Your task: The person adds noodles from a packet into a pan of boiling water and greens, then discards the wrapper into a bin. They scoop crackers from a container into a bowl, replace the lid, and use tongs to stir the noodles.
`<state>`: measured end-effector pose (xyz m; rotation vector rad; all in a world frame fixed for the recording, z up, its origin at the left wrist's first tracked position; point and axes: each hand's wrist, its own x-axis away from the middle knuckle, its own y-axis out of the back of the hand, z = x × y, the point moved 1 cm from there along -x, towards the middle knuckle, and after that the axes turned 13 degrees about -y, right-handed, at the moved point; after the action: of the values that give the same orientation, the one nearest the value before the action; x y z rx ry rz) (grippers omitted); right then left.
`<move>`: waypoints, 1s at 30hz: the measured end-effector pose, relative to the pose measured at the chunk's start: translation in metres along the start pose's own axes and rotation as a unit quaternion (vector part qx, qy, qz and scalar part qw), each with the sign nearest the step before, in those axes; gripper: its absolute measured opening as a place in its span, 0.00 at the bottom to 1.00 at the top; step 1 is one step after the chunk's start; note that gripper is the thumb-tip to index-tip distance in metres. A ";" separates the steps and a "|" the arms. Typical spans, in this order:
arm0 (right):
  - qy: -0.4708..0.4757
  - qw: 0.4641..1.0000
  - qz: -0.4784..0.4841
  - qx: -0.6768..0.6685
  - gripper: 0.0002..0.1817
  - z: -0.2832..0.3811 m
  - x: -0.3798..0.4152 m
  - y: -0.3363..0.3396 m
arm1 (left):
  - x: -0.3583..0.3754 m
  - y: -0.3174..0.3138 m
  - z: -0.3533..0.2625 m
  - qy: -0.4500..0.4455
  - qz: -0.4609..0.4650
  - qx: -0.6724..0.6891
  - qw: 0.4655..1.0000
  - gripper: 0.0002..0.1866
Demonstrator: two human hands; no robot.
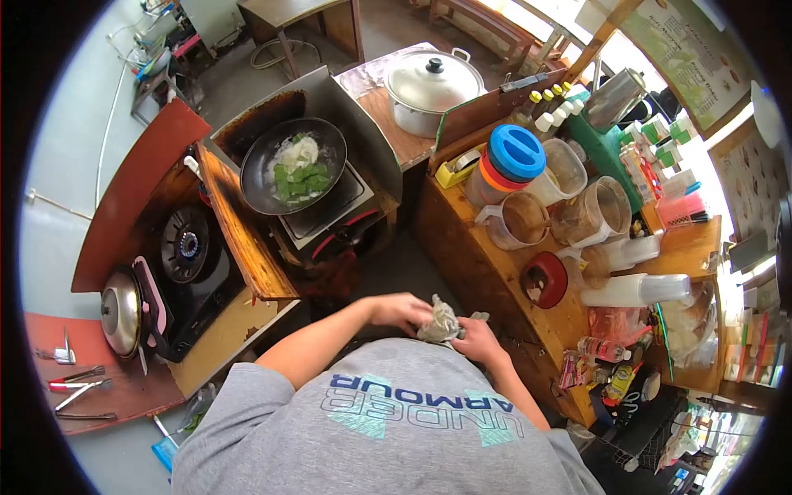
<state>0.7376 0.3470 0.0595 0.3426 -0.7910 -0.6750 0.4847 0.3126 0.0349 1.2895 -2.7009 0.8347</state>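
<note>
In front of my belly, my left hand (402,312) and my right hand (481,338) are closed on a crumpled greyish cloth (440,321) between them. Some fingertips are hidden by the cloth. Beyond the hands, a dark frying pan (262,190) sits on a portable stove (330,209). Inside the pan lie pale sliced pieces (299,154), which look like onion, and green leafy pieces (302,182). Neither hand touches the pan.
To the left, a gas burner (186,244) shows a blue flame beside a lidded pan (121,312). A large lidded pot (436,82) stands at the back. Along the right, a wooden counter (462,239) holds pitchers, a blue-lidded container (517,153) and a red bowl (544,280).
</note>
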 end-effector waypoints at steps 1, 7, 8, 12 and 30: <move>-0.006 1.000 -0.029 -0.008 0.19 -0.012 0.004 -0.001 | 0.001 0.019 -0.002 -0.006 -0.024 0.024 0.999 0.31; -0.102 0.989 -0.096 -0.055 0.19 -0.050 0.040 0.018 | 0.017 0.151 0.033 0.260 -0.598 -0.407 0.639 0.27; -0.116 0.985 -0.111 -0.059 0.19 -0.057 0.047 0.019 | 0.017 0.160 0.035 0.259 -0.604 -0.399 0.639 0.26; -0.159 0.976 -0.137 -0.050 0.19 -0.092 0.066 0.019 | 0.004 0.188 0.051 0.244 -0.644 -0.381 0.617 0.24; -0.174 0.982 -0.076 -0.005 0.20 -0.095 0.052 0.049 | -0.017 0.237 0.123 -0.181 -0.727 0.372 0.548 0.28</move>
<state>0.8556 0.3518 0.0498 0.2810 -1.1017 -0.8964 0.3466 0.3867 -0.1812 3.0867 -0.2614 1.2916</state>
